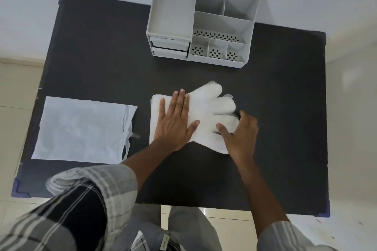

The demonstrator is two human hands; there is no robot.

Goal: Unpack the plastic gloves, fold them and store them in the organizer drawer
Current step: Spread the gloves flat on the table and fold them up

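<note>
Left hand lies flat on the plastic gloves, with its fingers spread out and pressing down on the cuff end. Right hand sits on the finger end of the gloves, and its fingers curl around the lower glove fingers, holding them.

These white gloves lie in a flat pile on the dark surface, in front of the gray organizer and a bit nearer to the person. Their long side runs sideways, the same way as the front of the organizer. Their fingers point to the right, and a little toward the organizer. Their cuff points to the left.

Two small drawers sit at the left front of the organizer, one on top of the other. Both look shut.

An open clear bag lies flat on the surface, to the left of the gloves and well apart from the organizer.
</note>
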